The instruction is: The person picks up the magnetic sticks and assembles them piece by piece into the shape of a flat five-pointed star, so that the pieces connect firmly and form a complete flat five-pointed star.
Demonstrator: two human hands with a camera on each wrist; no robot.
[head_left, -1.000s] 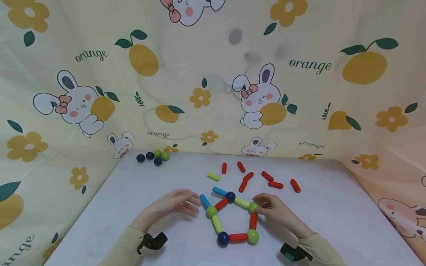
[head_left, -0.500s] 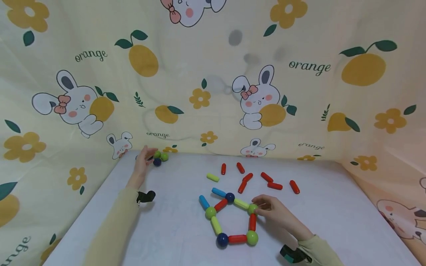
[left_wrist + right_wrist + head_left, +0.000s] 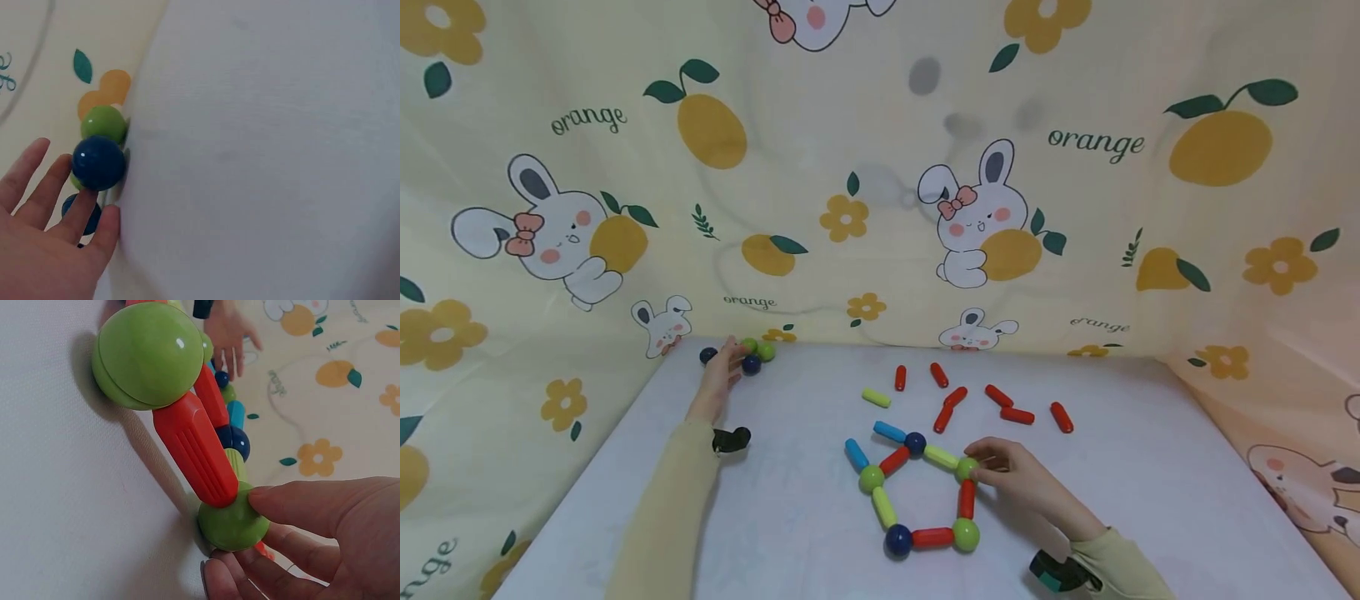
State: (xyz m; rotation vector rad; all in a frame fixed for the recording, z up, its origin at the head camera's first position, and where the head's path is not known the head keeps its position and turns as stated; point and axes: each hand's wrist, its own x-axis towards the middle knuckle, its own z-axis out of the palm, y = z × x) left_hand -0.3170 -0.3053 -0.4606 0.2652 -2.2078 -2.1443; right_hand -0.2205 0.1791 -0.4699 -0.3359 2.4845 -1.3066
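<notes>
My left hand (image 3: pixel 718 379) is at the far left of the table with its fingers spread beside a small group of balls. In the left wrist view, the fingertips lie right at a dark blue ball (image 3: pixel 99 164), in front of a green ball (image 3: pixel 103 123); another dark blue ball (image 3: pixel 91 220) shows between the fingers. My right hand (image 3: pixel 1018 479) pinches a green ball (image 3: pixel 226 525) between thumb and fingers. That ball is a corner of a five-sided ring of balls and rods, with a red rod (image 3: pixel 197 450) joined to it. Two blue rods (image 3: pixel 856 455) stick out from the ring's upper left.
Several loose red rods (image 3: pixel 1017 415) and one yellow-green rod (image 3: pixel 876 397) lie behind the ring. A patterned cloth (image 3: pixel 880 167) hangs along the table's back edge. The white table (image 3: pixel 805 500) spreads out around the ring.
My left hand has gone from beside the ring to the balls at the far left, shifting slightly there since half a second ago. The right hand keeps its hold on the green ball.
</notes>
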